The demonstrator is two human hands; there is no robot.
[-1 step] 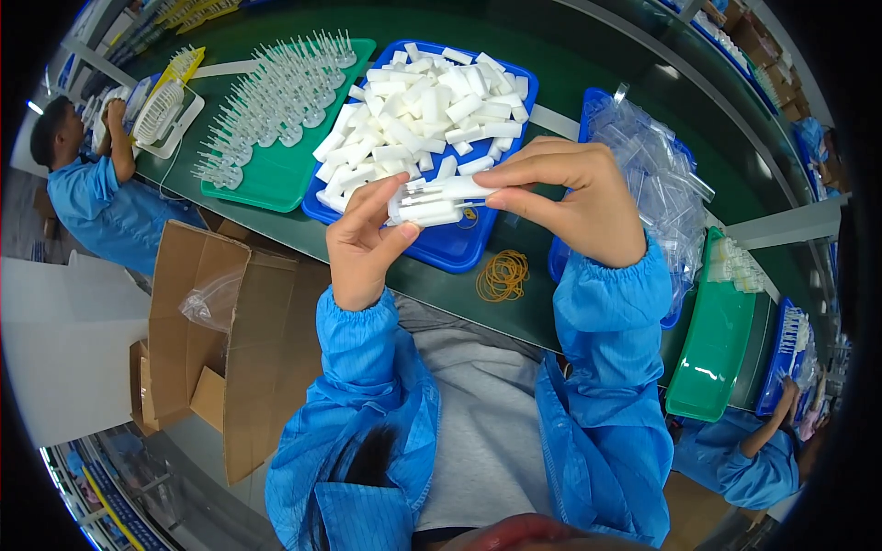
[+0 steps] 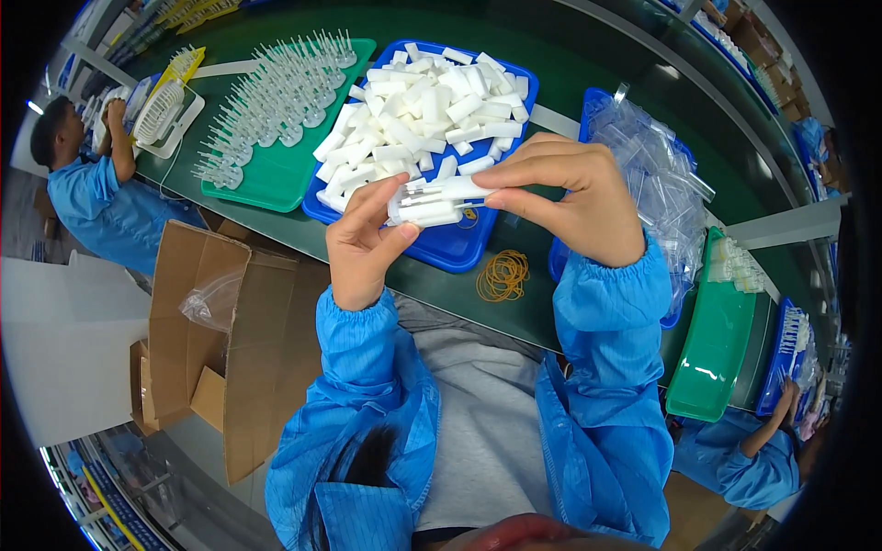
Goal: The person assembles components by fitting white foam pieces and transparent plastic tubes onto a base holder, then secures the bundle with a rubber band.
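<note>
Over the near part of a blue tray (image 2: 464, 260), my left hand (image 2: 366, 241) is closed around the base of a clear plastic part with thin prongs (image 2: 424, 195). White foam blocks (image 2: 432, 216) sit along its prongs. With thumb and fingers, my right hand (image 2: 574, 195) pinches the far end of another white foam block (image 2: 464, 187), which lies against the same part. Whether a prong runs inside that block I cannot tell. Loose white foam blocks (image 2: 423, 110) are heaped in the blue tray behind my hands.
Left of it, a green tray (image 2: 287, 184) carries rows of clear pronged parts (image 2: 285, 92). Yellow rubber bands (image 2: 503, 275) lie on the bench. At right are clear plastic pieces (image 2: 652, 165) and another green tray (image 2: 712, 354). Cardboard boxes (image 2: 276, 358) stand lower left. A person (image 2: 101, 184) works at left, another (image 2: 753, 459) at right.
</note>
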